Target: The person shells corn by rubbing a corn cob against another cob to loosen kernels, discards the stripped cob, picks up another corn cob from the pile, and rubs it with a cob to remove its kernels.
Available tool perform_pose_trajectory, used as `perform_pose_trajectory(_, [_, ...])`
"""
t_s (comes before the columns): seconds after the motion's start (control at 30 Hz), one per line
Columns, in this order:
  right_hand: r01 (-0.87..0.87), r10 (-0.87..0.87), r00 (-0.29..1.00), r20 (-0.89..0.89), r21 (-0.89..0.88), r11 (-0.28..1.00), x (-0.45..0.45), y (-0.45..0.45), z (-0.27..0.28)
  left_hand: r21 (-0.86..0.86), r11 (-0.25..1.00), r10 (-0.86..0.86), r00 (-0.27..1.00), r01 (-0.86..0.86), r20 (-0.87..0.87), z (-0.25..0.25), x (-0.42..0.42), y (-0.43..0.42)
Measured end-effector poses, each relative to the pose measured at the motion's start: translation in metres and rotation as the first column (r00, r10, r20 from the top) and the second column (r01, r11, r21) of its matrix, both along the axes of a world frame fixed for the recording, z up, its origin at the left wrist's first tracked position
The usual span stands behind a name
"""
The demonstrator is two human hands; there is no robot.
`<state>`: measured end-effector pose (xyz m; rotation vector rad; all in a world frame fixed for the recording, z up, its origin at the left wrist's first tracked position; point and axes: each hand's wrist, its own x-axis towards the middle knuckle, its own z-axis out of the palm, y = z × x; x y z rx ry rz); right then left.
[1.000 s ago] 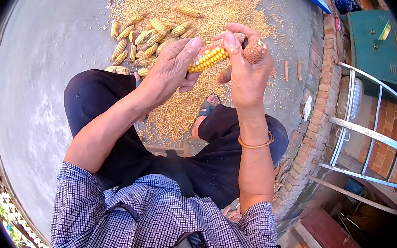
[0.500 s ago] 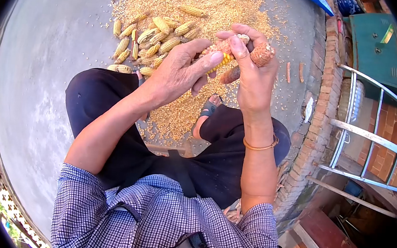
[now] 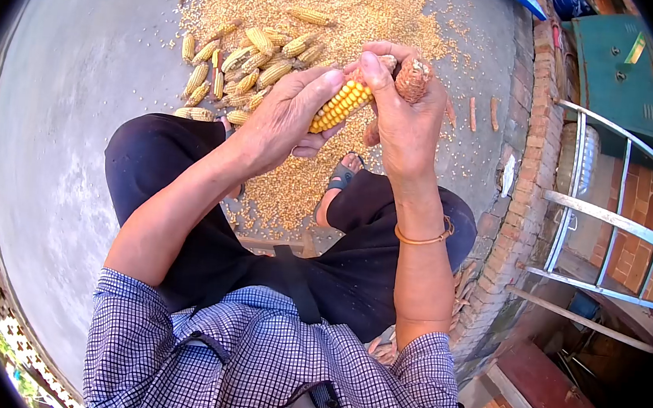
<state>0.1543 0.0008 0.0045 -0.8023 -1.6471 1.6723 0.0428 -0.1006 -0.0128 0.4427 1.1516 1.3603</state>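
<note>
Above the heap of loose kernels [image 3: 281, 192], my left hand [image 3: 284, 111] is closed round an ear of corn [image 3: 341, 106]. Yellow kernels cover the side that faces me, while its upper end looks stripped. My right hand [image 3: 411, 126] is closed on a bare reddish corncob [image 3: 412, 82], whose lower end pokes out below the palm. The right thumb presses against the upper end of the ear, so both hands touch it. Part of the ear is hidden behind the fingers.
Several unshelled ears [image 3: 257, 62] lie piled left of a wide spread of kernels [image 3: 344, 3] on the concrete floor [image 3: 63, 103]. Thin cob pieces [image 3: 472, 114] rest to the right. Beyond a low brick edge [image 3: 528, 167] stand a metal ladder [image 3: 609, 217] and a green cabinet [image 3: 613, 74].
The ear has turned, so rows of yellow kernels now face me where a stripped side showed before. My right hand has shifted slightly left with the corncob.
</note>
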Motion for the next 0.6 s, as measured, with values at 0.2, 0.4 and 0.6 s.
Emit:
perform_pose_trajectory(0.2, [0.012,-0.012,1.000,-0.021,-0.046,0.999,-0.001,-0.002,0.001,-0.008,1.000,-0.019,0.999,0.019,0.031,0.002,0.000,-0.001])
perform_pose_trajectory(0.4, [-0.026,0.023,0.997,-0.073,-0.037,0.999,0.000,-0.001,0.000,0.040,0.999,-0.028,1.000,0.028,0.008,0.005,-0.001,-0.001])
perform_pose_trajectory(0.6, [-0.022,0.022,1.000,-0.014,0.032,0.999,-0.002,-0.003,0.000,0.103,0.994,-0.004,0.971,0.029,-0.241,-0.008,-0.001,-0.003])
